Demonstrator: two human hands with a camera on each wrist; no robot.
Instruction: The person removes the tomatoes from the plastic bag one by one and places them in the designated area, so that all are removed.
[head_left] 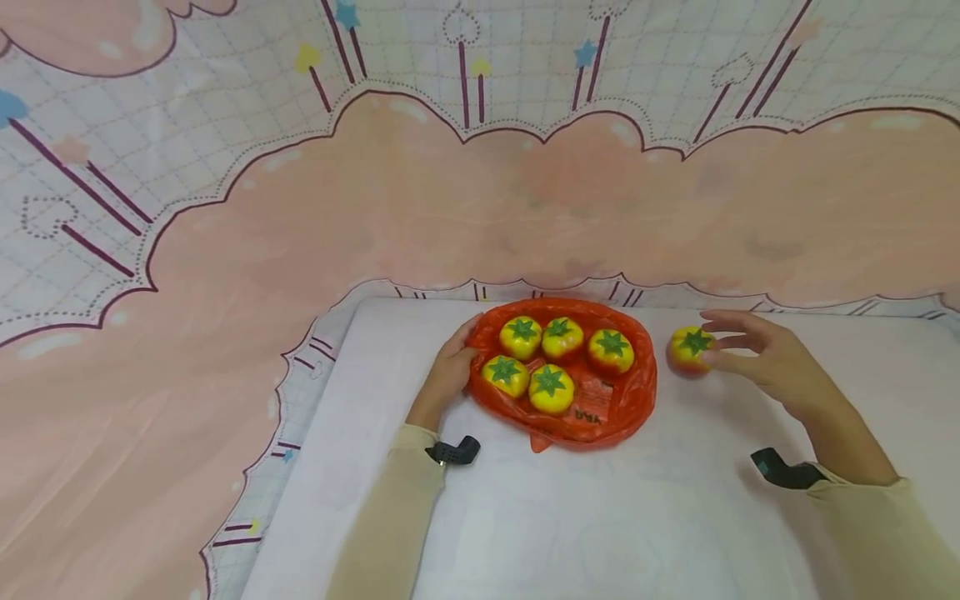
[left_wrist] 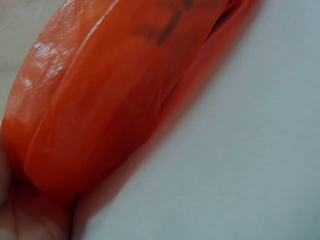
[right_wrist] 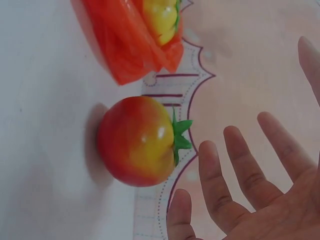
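A red plastic bag (head_left: 600, 417) lies spread wide on the table, its mouth facing up. Inside it sit several yellow-red toy tomatoes (head_left: 551, 389) with green leaf tops. My left hand (head_left: 452, 367) grips the bag's left rim; in the left wrist view part of that hand (left_wrist: 35, 215) shows at the bag's edge (left_wrist: 105, 110). One more tomato (head_left: 690, 350) stands on the table right of the bag, also seen as a whole tomato (right_wrist: 140, 142) in the right wrist view. Beside it is my right hand (head_left: 765, 358), its fingers (right_wrist: 215, 185) spread and holding nothing.
The white table (head_left: 585, 517) stretches around the bag and toward the front. A pink and white patterned cloth (head_left: 420, 217) hangs behind it and runs down the left side. Each wrist carries a black strap-on device (head_left: 456, 451).
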